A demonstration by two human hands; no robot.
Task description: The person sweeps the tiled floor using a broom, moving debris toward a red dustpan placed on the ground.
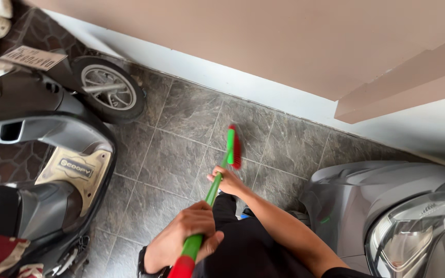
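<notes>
While I look down, left hand [184, 234] and right hand [226, 180] wrap fingers tight round green broom [217, 177]; red brush [236, 146] on floor [176, 154].

Person: both forearms bare, no sleeves in view on them. Left hand [181, 234] and right hand [226, 181] bare, no gloves, rings or watch seen. Black trousers [243, 247] w/ plain fabric. Dark top edge at frame bottom right.

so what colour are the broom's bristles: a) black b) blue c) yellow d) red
d: the broom has a green stick, gripped by the left hand and right hand, and the bristles at its head on the floor are red.
</notes>
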